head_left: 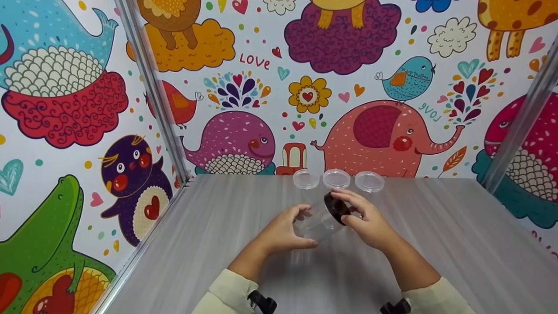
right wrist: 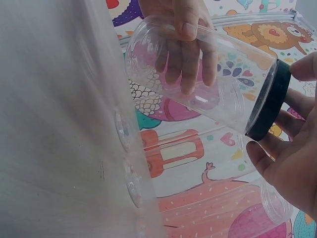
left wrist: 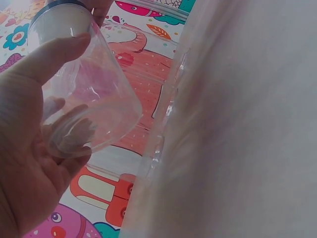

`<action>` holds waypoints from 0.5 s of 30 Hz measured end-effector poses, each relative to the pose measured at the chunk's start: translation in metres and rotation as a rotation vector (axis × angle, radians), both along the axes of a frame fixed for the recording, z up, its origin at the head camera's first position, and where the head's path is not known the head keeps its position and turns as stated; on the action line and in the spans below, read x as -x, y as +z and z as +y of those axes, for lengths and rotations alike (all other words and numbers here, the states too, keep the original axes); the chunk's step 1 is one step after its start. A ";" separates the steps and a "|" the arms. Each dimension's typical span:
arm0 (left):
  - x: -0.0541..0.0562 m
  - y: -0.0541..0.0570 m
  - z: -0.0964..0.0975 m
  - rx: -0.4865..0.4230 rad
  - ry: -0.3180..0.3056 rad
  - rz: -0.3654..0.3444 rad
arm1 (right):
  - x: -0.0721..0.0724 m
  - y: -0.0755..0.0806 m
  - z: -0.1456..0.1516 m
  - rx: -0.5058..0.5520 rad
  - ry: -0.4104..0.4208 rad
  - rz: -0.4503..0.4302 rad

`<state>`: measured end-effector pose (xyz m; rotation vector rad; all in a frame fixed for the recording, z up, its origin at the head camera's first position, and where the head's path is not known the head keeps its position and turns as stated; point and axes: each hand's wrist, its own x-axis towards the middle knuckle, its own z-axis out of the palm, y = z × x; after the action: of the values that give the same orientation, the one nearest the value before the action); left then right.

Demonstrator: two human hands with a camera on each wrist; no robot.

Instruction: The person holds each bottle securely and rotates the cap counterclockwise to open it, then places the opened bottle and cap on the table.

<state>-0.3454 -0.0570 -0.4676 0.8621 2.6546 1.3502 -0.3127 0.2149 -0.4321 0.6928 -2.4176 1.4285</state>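
Note:
A clear plastic jar [head_left: 317, 218] with a black screw lid [head_left: 336, 208] is held tilted above the table, its lid end up and to the right. My left hand [head_left: 282, 233] grips the jar's body, thumb on the near side and fingers on the far side. Fingertips show through the transparent wall in the right wrist view. On the lid, my right hand [head_left: 368, 224] holds the rim between thumb and fingers. The lid sits on the jar's mouth, and the jar [right wrist: 198, 69] looks see-through with nothing inside.
Three clear lidless jars stand in a row at the table's back: a left jar [head_left: 306, 179], a middle jar [head_left: 336, 179] and a right jar [head_left: 369, 181]. Behind them rises a cartoon-printed wall [head_left: 279, 96]. Metal posts edge the grey table [head_left: 209, 226] at both back corners.

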 end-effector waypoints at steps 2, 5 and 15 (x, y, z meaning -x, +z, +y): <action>-0.001 0.000 0.000 -0.002 -0.002 -0.003 | 0.000 0.000 0.000 -0.014 -0.020 0.003; -0.001 0.000 0.000 -0.002 -0.004 -0.002 | 0.000 0.000 0.000 -0.040 -0.073 0.003; -0.001 0.001 0.001 -0.002 0.008 -0.005 | 0.003 0.003 -0.001 -0.126 -0.212 -0.108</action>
<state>-0.3439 -0.0562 -0.4662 0.8486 2.6561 1.3546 -0.3158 0.2135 -0.4288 0.3797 -2.5914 1.2688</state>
